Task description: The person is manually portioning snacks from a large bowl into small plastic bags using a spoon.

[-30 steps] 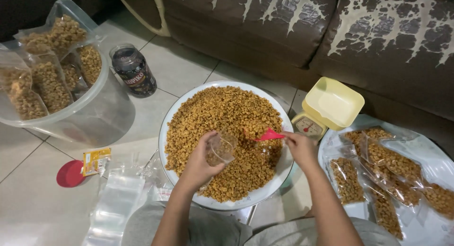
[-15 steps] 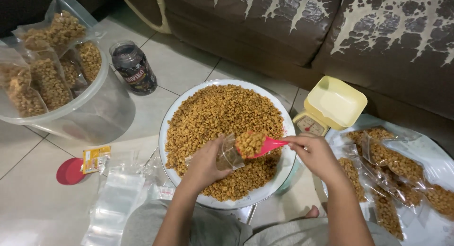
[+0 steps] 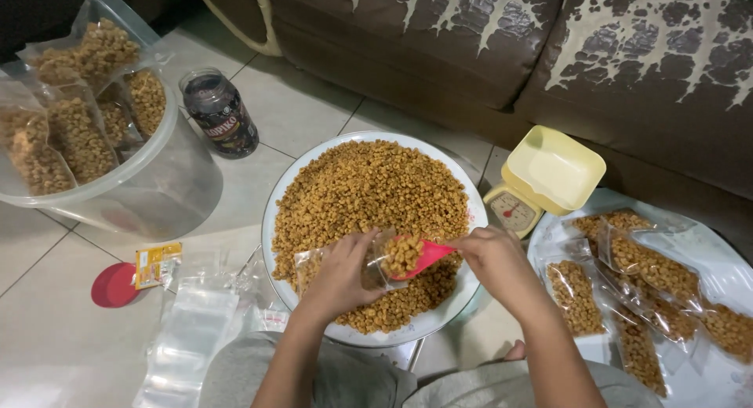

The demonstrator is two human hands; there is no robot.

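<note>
- Tub first, far left of my view: a clear plastic tub [image 3: 169, 180] stands on the tiled floor [image 3: 306, 110] with several filled snack bags [image 3: 74, 133] standing in it.
- Just right of the tub I see a dark jar [image 3: 220, 114] upright on the floor; below it lie a red lid [image 3: 112, 286], a small yellow sachet [image 3: 157, 264] and a pile of empty clear bags [image 3: 192, 333].
- At centre, a big white round tray [image 3: 271, 220] is heaped with golden fried snack pieces [image 3: 369, 188].
- My left hand [image 3: 341, 275] hangs over the near side of the tray, its fingers closed around a small clear bag [image 3: 369, 263], holding the mouth open; the bag already has some pieces in it.
- Right at the bag's mouth is a pink scoop [image 3: 423, 257] loaded with pieces, its tip touching the opening.
- My right hand [image 3: 494, 263] has its fingers closed on the scoop's handle, just right of the tray's middle.
- Further right, a pale yellow kitchen scale [image 3: 545, 173] stands beside the tray, close to a brown sofa [image 3: 502, 55].
- At far right, a second white tray [image 3: 706, 255] carries filled bags [image 3: 651, 271] lying flat.
</note>
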